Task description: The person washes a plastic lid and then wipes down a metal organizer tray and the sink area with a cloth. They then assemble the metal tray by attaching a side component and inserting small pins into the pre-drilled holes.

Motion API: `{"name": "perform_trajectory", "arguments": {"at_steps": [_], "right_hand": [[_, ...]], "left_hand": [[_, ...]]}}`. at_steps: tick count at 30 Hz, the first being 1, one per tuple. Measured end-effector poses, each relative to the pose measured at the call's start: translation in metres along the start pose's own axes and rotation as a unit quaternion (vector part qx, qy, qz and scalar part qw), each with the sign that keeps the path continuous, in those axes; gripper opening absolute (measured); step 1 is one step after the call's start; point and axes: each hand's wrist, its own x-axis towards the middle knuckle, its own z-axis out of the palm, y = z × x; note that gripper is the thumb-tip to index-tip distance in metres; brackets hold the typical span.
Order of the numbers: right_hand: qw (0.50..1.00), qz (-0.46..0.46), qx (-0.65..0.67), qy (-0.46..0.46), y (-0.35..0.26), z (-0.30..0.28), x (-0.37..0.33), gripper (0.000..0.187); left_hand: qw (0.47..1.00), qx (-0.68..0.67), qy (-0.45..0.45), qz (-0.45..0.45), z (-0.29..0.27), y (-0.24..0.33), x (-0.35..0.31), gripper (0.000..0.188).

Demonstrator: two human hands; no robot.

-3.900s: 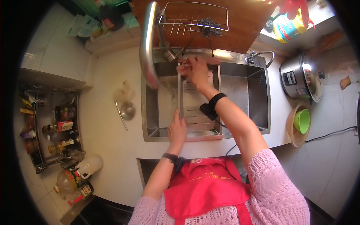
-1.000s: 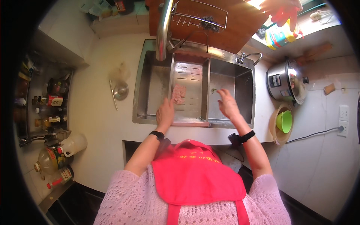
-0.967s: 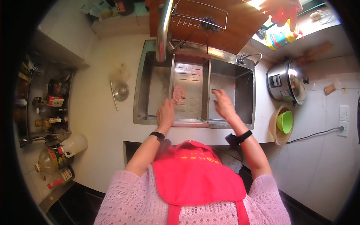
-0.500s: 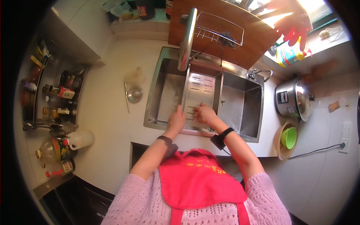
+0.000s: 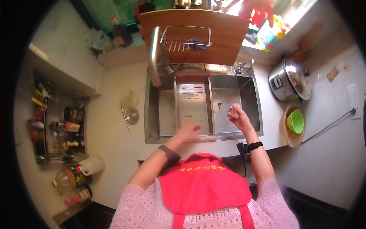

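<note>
My right hand (image 5: pixel 240 119) is raised over the right basin (image 5: pixel 228 95), its fingers closed on a small pale, crumpled, see-through lump (image 5: pixel 234 111) whose kind I cannot make out. My left hand (image 5: pixel 188 132), slightly blurred, hangs over the front end of the slotted metal tray (image 5: pixel 192 101) set in the sink's middle. Its fingers are curled in, and whatever they may hold is hidden. A green leaf scrap (image 5: pixel 219 104) lies in the right basin, left of my right hand. The left basin (image 5: pixel 166 110) is partly behind the tall faucet (image 5: pixel 154 57).
A wooden board (image 5: pixel 225 38) with a wire rack (image 5: pixel 187 38) stands behind the sink. Left on the counter are a small round metal dish (image 5: pixel 132 116) and a thin rod (image 5: pixel 125 119). A rice cooker (image 5: pixel 284 82) and a green bowl (image 5: pixel 295 121) in a tan basin stand right; bottles (image 5: pixel 78 175) stand left.
My hands have moved apart. The right one has gone right, from the tray to above the right basin, and a pale lump now shows in it. The whole view has shifted.
</note>
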Motion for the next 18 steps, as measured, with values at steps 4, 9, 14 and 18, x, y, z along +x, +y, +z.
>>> {"name": "perform_trajectory", "arguments": {"at_steps": [4, 9, 14, 18], "right_hand": [[0.999, -0.031, -0.003, 0.015, 0.014, -0.016, 0.005, 0.019], [0.995, 0.027, -0.074, 0.055, 0.025, -0.019, -0.001, 0.007], [0.981, 0.17, -0.077, -0.051, 0.078, -0.022, 0.043, 0.017], [0.969, 0.217, -0.055, -0.108, 0.099, -0.015, 0.065, 0.023]], "left_hand": [[0.975, 0.127, -0.13, 0.128, 0.011, 0.015, 0.006, 0.043], [0.961, 0.162, -0.189, 0.118, 0.011, 0.023, 0.018, 0.048], [0.982, -0.155, -0.109, 0.009, 0.023, 0.024, 0.042, 0.06], [0.946, -0.283, -0.044, -0.15, 0.015, 0.056, 0.08, 0.065]]}}
